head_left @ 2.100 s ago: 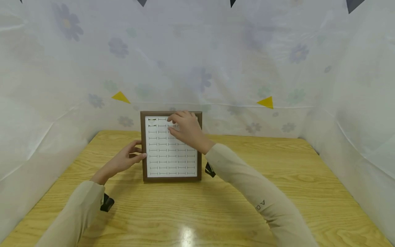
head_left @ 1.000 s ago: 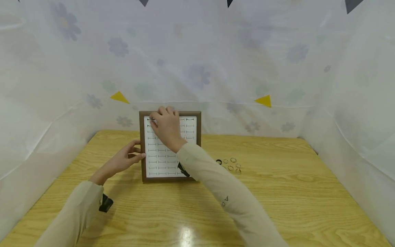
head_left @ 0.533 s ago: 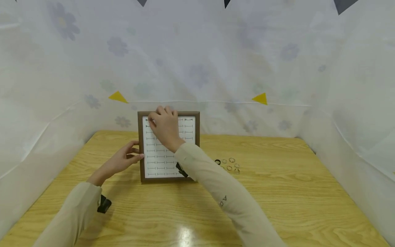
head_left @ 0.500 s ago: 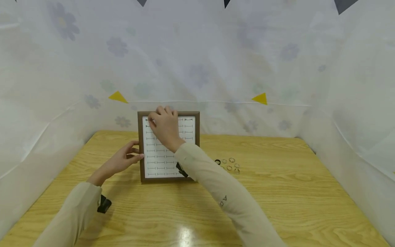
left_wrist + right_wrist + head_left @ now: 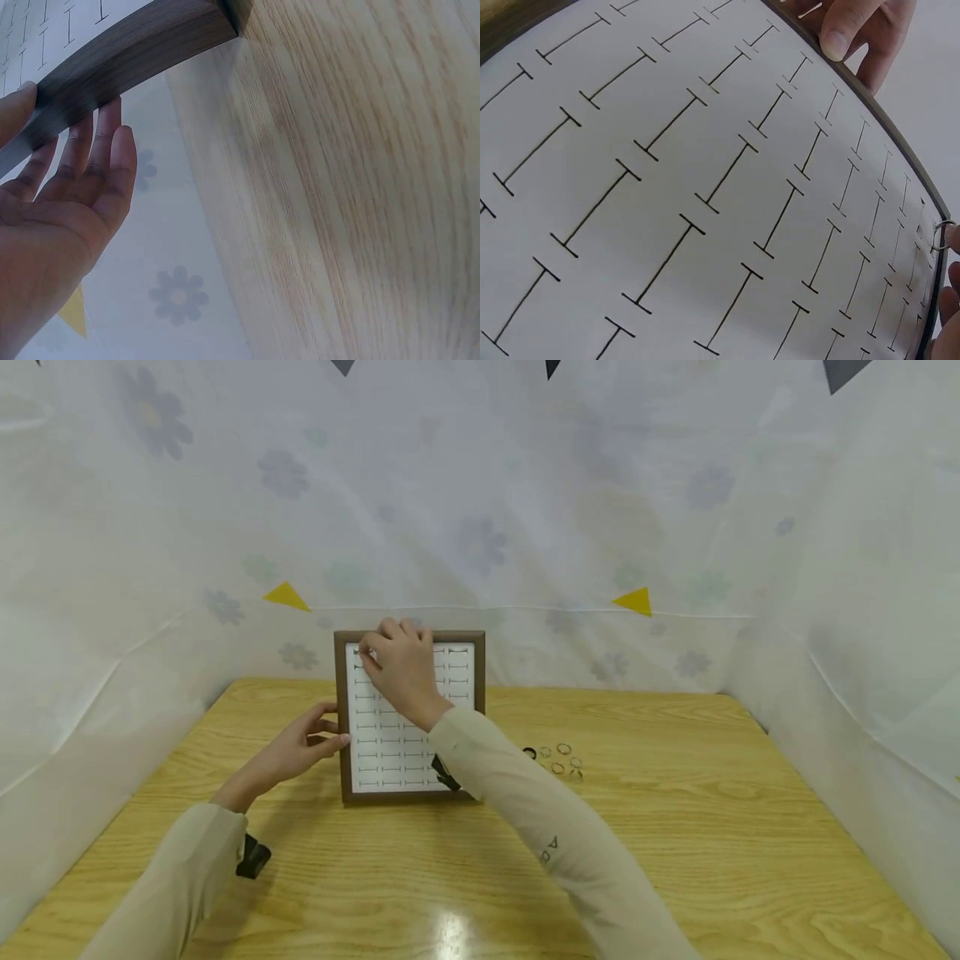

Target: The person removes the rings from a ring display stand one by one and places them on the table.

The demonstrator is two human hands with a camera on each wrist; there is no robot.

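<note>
A ring display board with a brown wooden frame and a white slotted panel stands upright on the wooden table. My right hand reaches to the board's top-left corner. There its fingertips pinch a thin silver ring at a slot by the frame edge. My left hand grips the frame's left edge, with the thumb in front and the fingers behind it.
Several small loose rings lie on the table just right of the board, one of them dark. Translucent flowered sheeting walls the table in at the back and both sides. Bare wood lies left of the frame.
My right hand has moved from the board's top middle to its top-left corner, uncovering the loose rings on the table. Over the last half second nothing has visibly moved.
</note>
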